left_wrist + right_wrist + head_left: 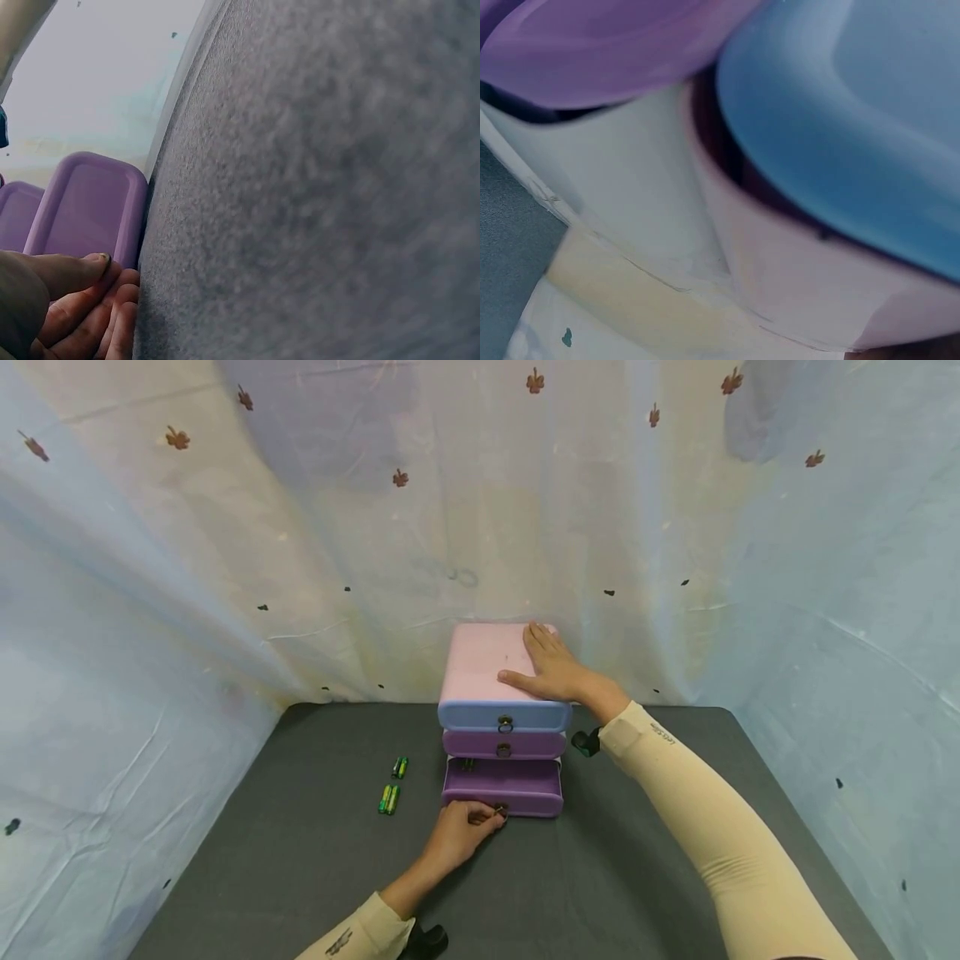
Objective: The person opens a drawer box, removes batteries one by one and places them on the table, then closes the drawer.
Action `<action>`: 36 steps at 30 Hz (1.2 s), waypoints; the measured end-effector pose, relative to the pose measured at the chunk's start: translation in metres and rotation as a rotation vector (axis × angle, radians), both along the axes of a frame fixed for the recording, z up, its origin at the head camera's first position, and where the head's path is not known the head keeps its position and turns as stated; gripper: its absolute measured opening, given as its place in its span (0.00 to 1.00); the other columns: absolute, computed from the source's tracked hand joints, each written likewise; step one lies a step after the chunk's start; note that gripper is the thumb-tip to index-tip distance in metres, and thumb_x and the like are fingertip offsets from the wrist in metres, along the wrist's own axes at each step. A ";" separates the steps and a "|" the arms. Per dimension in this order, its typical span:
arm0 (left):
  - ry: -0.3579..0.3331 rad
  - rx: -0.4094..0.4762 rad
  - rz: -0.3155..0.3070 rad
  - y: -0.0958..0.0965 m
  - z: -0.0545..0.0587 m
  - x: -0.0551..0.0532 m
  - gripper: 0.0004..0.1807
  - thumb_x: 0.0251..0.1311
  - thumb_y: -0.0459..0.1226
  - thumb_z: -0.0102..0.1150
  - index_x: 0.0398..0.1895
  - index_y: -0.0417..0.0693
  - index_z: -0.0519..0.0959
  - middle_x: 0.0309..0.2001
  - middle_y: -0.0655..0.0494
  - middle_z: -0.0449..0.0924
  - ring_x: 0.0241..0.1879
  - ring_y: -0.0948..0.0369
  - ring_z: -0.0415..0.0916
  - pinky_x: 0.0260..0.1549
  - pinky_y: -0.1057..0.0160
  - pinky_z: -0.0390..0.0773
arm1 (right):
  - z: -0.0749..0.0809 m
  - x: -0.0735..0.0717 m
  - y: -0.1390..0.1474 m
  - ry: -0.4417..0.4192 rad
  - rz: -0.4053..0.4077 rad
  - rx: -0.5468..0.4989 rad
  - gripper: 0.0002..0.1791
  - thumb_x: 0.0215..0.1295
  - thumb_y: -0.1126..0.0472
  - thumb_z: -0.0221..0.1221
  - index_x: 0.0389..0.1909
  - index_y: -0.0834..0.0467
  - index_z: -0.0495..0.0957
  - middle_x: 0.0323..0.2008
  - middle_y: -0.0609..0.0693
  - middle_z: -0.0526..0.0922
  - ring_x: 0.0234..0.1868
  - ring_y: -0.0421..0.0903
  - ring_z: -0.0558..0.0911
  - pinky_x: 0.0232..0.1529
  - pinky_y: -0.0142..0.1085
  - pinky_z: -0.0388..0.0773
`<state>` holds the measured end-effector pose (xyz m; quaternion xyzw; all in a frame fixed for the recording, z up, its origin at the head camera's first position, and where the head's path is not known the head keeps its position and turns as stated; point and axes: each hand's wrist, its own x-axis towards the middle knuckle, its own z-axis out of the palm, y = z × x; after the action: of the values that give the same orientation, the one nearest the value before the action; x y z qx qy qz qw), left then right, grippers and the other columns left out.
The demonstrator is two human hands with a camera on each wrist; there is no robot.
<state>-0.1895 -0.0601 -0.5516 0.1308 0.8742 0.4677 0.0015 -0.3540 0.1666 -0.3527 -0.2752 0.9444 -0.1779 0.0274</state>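
A small chest of drawers (480, 664) with a pink top stands at the back of the table. Its bottom purple drawer (525, 803) is pulled out, and dark green batteries (468, 765) lie inside at the back left. My left hand (459, 835) pinches the ring pull (502, 812) on that drawer's front; the left wrist view shows thumb and finger on it. My right hand (555, 670) rests with spread fingers on the pink top. The blue top drawer (472, 716) and the purple middle drawer (468, 744) sit in place above.
Two pairs of green batteries lie left of the chest, a rear pair (400, 767) and a front pair (388, 799). The dark grey tabletop (322, 843) ends at a patterned pale curtain (337, 527) behind and at both sides.
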 end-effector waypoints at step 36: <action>-0.061 0.028 -0.012 0.003 0.003 0.029 0.06 0.68 0.43 0.75 0.38 0.51 0.93 0.33 0.62 0.91 0.31 0.70 0.84 0.30 0.67 0.81 | -0.003 -0.007 0.002 -0.005 0.005 0.006 0.62 0.76 0.25 0.48 0.86 0.65 0.31 0.87 0.61 0.30 0.87 0.53 0.30 0.84 0.50 0.30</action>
<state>-0.1603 -0.0571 -0.5491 0.1217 0.8664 0.4835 0.0291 -0.3607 0.1689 -0.3560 -0.2770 0.9442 -0.1756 0.0311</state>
